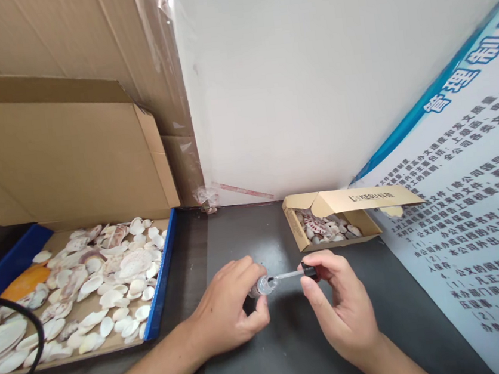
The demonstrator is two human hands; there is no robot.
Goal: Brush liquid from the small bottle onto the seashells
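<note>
Just in front of me, my left hand is closed around a small clear bottle with its mouth turned to the right. My right hand pinches the black cap of an applicator between thumb and fingers. A thin clear stem runs from that cap leftward to the bottle's mouth; whether its tip is inside, I cannot tell. Behind my right hand stands a small cardboard box with shells in it, its printed flap raised.
At the left lies a large blue-edged cardboard box full of shells, its lid standing up. A black cable curves over its near corner. A white wall panel rises behind the dark table. A printed poster stands at the right.
</note>
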